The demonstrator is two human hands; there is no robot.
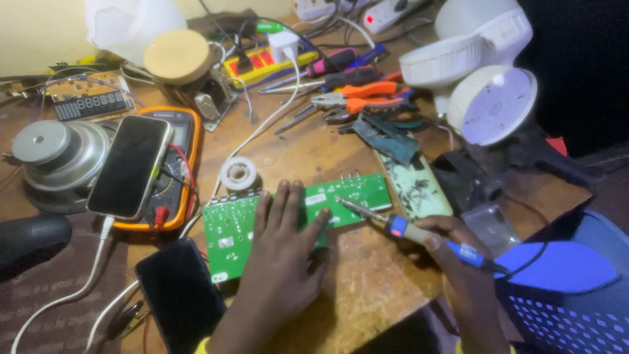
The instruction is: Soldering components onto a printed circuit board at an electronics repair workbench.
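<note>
A green circuit board (pixel 229 229) lies flat on the wooden bench. My left hand (pixel 282 259) presses down on its middle, fingers spread. My right hand (pixel 452 252) grips a soldering iron (pixel 409 229) with a blue and orange handle, held like a pen. Its metal tip (pixel 342 201) rests on the right part of the board, just beside my left forefinger. A spool of solder wire (pixel 238 174) sits just behind the board.
Two dark phones (pixel 131 165) (pixel 180 295) lie left of the board, one on an orange multimeter (pixel 183 121). Pliers and screwdrivers (pixel 357 92) clutter the back, near a yellow power strip (pixel 262 62). White lamp housings (pixel 488 98) stand right, a blue basket (pixel 576 288) at the near right, a metal motor (pixel 56 154) far left.
</note>
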